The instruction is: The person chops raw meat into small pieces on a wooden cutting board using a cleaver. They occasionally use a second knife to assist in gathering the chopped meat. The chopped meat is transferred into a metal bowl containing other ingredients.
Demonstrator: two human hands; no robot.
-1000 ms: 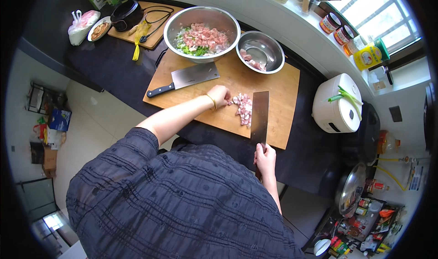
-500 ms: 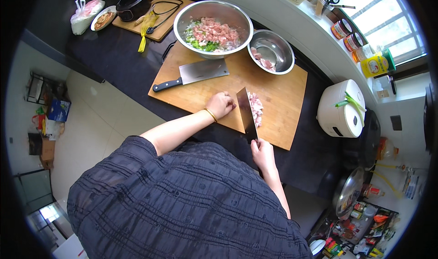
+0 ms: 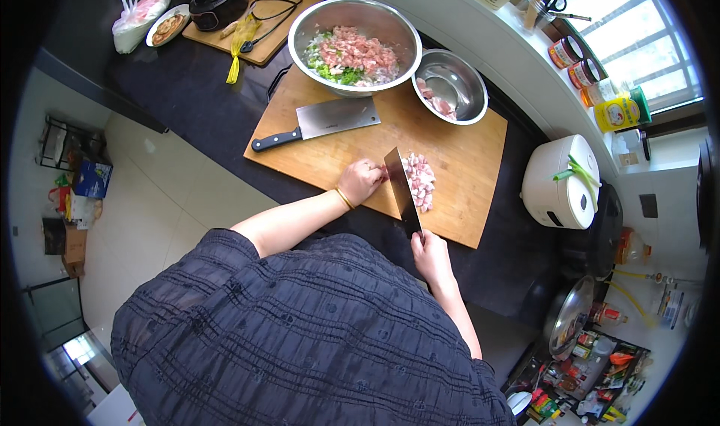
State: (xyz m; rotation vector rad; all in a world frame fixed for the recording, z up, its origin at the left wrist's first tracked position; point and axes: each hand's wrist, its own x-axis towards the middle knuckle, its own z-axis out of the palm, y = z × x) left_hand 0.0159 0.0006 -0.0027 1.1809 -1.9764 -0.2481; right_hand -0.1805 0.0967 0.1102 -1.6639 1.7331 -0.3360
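My right hand (image 3: pixel 431 259) is closed round the handle of a cleaver (image 3: pixel 403 193), whose blade stands on edge on the wooden cutting board (image 3: pixel 465 193). Diced raw meat (image 3: pixel 420 182) lies in a small heap along the blade's right side. Just left of the blade, my left hand (image 3: pixel 361 181) rests on the board with curled fingers, pressing a piece of raw meat (image 3: pixel 385 173) that is mostly hidden. A second cleaver with a black handle (image 3: pixel 337 117) lies flat farther back on the board.
Behind the board stand a large steel bowl (image 3: pixel 411 32) of minced meat and chopped greens, and a smaller steel bowl (image 3: pixel 480 96) with meat pieces. A white rice cooker (image 3: pixel 555 186) topped with green onion is at right. Another board (image 3: pixel 300 10) holds a black pot (image 3: pixel 217 6).
The cleaver blade has shifted slightly left, towards my left hand. More of the diced meat shows to its right. My left hand has moved a little lower.
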